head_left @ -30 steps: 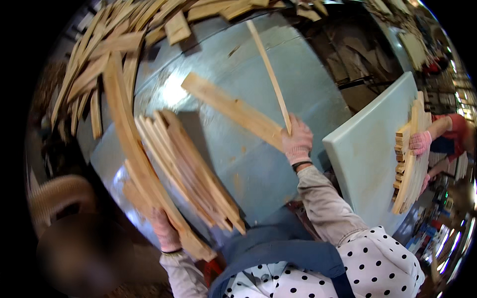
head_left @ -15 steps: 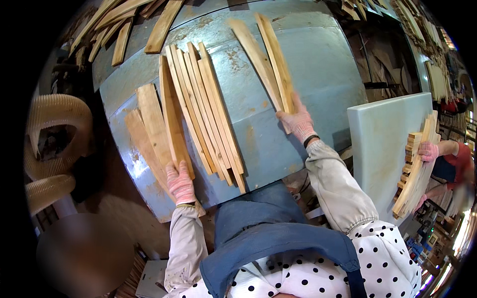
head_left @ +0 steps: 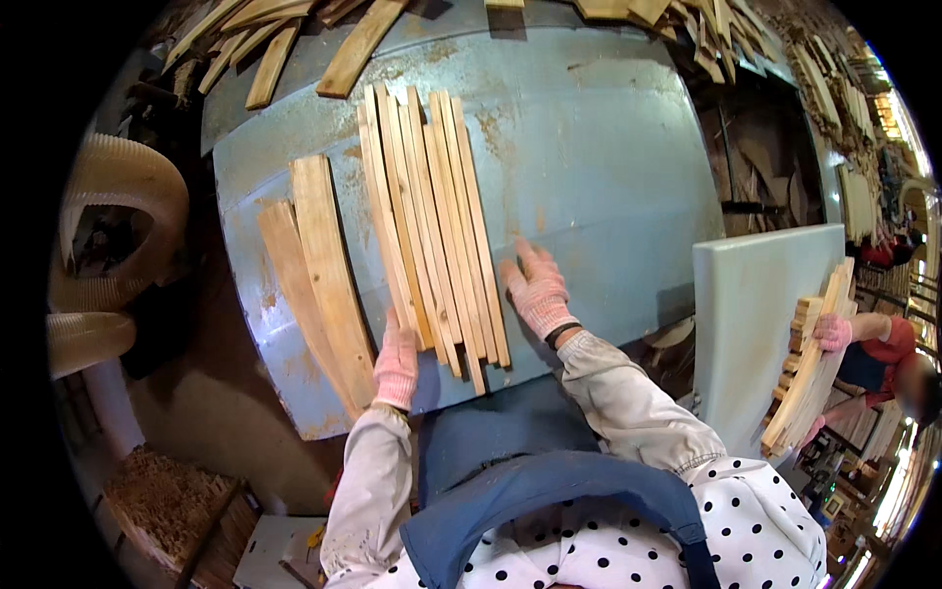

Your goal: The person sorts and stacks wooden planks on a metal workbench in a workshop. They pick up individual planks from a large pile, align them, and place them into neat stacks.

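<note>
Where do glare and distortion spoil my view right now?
Head view: whitish glare on the blue table along its left side and far edge; head view: fisheye bends the table's edges; head view: light washes out patches at the right rim, but the wooden strips look fairly sharp.

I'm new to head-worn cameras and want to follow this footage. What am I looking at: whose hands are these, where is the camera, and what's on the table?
There is no machine arm here: a person works with their own two hands. The view comes from a wide fisheye camera on that person's head, looking down, so straight edges bend near the rim.

On the blue-grey, metal-looking table lies a row of long, narrow, pale wooden strips, with two wider, flat wooden boards to its left.

The pink-gloved left hand rests by the row's lower left edge, seemingly touching it. The pink-gloved right hand is open just to the row's right. Neither appears to hold anything.
</note>
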Tool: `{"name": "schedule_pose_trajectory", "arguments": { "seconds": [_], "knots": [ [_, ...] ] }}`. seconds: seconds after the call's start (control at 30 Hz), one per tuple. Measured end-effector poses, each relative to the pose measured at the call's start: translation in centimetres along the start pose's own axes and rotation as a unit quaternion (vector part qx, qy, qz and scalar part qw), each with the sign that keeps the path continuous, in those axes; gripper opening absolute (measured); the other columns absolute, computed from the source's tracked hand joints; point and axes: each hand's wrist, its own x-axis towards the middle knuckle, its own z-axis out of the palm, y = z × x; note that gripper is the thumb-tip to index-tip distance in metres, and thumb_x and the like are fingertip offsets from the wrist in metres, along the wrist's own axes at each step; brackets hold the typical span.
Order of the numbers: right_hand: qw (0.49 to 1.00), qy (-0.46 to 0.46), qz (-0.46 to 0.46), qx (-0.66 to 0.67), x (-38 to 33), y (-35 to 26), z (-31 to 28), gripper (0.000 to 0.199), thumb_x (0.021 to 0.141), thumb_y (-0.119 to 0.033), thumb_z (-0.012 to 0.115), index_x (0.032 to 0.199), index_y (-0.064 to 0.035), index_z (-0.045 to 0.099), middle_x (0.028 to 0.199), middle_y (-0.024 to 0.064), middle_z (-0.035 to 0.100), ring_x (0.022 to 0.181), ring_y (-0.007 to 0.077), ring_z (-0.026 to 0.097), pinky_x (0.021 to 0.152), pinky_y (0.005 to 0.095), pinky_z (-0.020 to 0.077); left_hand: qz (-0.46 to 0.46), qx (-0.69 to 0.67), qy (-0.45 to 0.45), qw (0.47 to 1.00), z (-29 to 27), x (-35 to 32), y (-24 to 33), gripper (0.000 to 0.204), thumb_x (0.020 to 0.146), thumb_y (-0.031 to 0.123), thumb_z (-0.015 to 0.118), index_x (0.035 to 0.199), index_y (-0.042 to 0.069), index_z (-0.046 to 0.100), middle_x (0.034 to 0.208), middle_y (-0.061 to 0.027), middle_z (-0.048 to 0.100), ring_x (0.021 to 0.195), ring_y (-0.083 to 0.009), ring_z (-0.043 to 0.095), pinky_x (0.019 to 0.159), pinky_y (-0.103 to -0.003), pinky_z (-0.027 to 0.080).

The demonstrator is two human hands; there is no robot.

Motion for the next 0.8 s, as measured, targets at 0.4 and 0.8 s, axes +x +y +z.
{"name": "schedule_pose_trajectory", "arguments": {
  "seconds": [0.4, 0.8],
  "knots": [
    [0.847, 0.015, -0.350, -0.401, 20.6, -24.6, -3.9, 0.054, 0.098, -0.050, 0.058, 0.136, -0.0123, 0.068, 0.133, 0.0192, 0.064, 0.124, 0.0332, 0.058, 0.111, 0.0528, 0.0391, -0.313, -0.596, 0.060, 0.737, 9.9, -7.5, -1.7, 0.068, 0.103, 0.068, 0.050, 0.135, 0.009, 0.056, 0.108, -0.0161, 0.064, 0.082, -0.0290, 0.066, 0.067, -0.042, 0.055],
    [0.885, 0.013, -0.199, 0.421, 19.7, -19.9, -4.4, 0.051, 0.099, -0.033, 0.071, 0.141, -0.0058, 0.063, 0.132, 0.0110, 0.068, 0.112, 0.0234, 0.069, 0.095, 0.0375, 0.0576, -0.230, -0.559, 0.017, 0.797, 5.7, -13.5, 6.7, 0.070, 0.100, 0.023, 0.072, 0.160, 0.004, 0.042, 0.101, -0.0060, 0.068, 0.074, -0.0145, 0.060, 0.065, -0.028, 0.051]
  ]
}}
